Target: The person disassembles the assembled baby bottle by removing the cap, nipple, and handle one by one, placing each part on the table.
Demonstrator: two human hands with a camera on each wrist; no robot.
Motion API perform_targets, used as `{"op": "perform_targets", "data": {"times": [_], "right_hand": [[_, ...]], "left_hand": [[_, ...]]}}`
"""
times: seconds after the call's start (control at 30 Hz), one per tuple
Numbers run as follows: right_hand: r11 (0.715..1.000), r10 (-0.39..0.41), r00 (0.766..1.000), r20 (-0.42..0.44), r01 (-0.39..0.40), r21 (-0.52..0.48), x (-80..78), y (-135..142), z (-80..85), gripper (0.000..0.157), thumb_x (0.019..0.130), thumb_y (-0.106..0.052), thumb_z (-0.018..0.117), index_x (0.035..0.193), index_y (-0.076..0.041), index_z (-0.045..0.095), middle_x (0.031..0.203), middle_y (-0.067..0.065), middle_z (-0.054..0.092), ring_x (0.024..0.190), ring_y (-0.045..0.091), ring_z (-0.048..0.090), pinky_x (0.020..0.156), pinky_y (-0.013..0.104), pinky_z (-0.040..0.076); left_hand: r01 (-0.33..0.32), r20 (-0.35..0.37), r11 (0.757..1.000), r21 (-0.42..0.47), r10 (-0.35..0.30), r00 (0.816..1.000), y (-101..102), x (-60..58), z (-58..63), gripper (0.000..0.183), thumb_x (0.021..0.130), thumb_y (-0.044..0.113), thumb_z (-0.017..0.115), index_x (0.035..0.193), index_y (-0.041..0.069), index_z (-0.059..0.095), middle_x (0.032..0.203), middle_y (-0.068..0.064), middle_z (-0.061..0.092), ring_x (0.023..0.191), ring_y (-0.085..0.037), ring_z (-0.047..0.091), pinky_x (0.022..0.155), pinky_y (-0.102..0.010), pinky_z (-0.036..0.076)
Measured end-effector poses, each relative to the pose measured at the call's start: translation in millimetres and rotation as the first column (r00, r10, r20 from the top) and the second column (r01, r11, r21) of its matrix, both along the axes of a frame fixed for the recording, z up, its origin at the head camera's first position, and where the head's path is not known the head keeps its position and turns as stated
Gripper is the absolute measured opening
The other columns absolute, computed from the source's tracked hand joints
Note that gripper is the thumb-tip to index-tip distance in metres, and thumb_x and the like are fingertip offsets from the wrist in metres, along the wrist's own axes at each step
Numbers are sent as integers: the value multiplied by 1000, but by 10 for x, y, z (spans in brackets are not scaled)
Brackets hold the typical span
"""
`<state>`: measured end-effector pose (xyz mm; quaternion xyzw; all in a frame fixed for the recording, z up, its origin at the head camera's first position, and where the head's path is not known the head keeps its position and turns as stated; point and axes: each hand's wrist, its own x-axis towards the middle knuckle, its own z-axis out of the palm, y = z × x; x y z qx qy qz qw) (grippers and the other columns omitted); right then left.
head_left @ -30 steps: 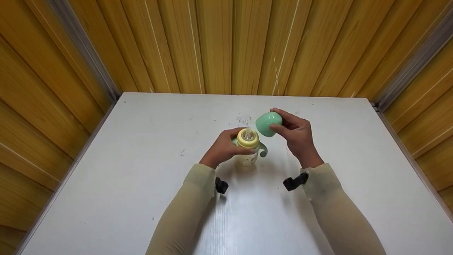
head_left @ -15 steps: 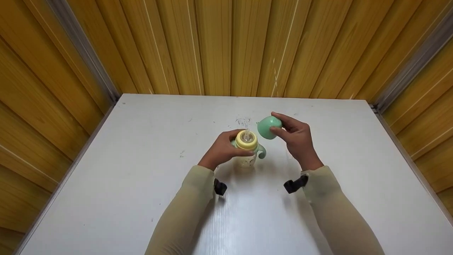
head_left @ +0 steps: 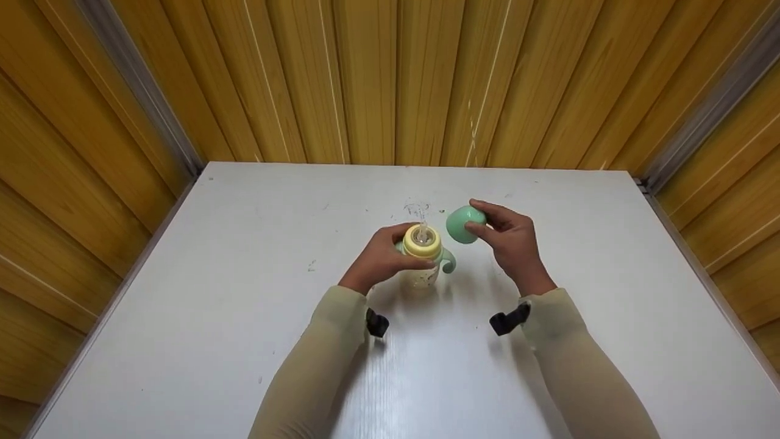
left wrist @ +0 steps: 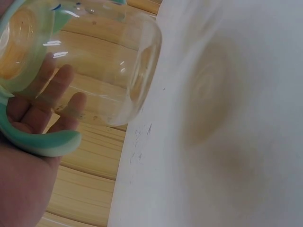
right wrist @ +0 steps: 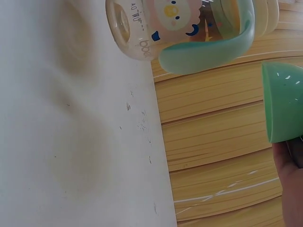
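Head cam: left hand (head_left: 387, 251) is wrapped round the neck of the bottle (head_left: 425, 279), right hand (head_left: 513, 239) has the green cap (head_left: 463, 227) pinched just beside it. So I'd call the cap-off bit done: teat (head_left: 422, 233) bare, yellow collar (head_left: 420, 249) still on. Left wrist: fingers (left wrist: 67, 118) sit behind the clear body, base held clear of the desk (left wrist: 251, 61). Right wrist: cap and bottle well apart, one handle (right wrist: 203, 56) showing. Not done, far as I can tell: setting either down.
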<state>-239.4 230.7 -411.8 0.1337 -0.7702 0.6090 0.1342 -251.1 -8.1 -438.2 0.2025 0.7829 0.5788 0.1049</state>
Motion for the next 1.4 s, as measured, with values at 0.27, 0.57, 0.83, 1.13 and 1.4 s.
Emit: {"op": "perform_targets", "data": {"times": [0.27,0.57,0.83,1.13,1.4], "right_hand": [[1000,-28,997,74,28,-9,-29,50,-68,43,75,-21,73,116,-13,63,120,8,61,108,11,59,90,21,47],[992,-108,985,134,98,77,-38,112,-127,45,73,-32,74,115,-20,64,120,2,62,107,13,60,89,24,48],[982,-153,970,188,127,140,-63,144,-193,48,72,-39,73,115,-23,64,121,0,61,109,15,58,93,32,46],[971,-185,955,233,141,193,-80,187,-222,52,71,-43,73,116,-19,63,121,1,61,111,17,57,95,36,45],[959,-210,938,275,143,244,-75,215,-270,51,72,-44,72,116,-19,63,122,2,60,110,17,56,95,35,45]], "left_hand": [[-8,-10,1000,-6,8,1000,-11,-14,-19,66,55,43,84,115,37,57,110,14,61,102,-9,56,92,-36,43],[-26,19,999,-34,27,999,8,-14,-3,69,53,48,84,115,39,56,112,16,60,105,-8,54,96,-38,41],[-29,24,999,-24,30,999,-1,-13,8,69,52,45,85,114,38,57,112,15,60,105,-9,54,96,-39,41],[-23,3,999,-22,23,1000,-6,-25,11,70,51,48,84,115,38,57,112,16,60,105,-7,54,96,-37,41],[-14,-3,1000,-16,14,1000,3,-1,-2,68,55,45,84,116,37,56,112,14,60,104,-9,55,94,-37,42]]}}
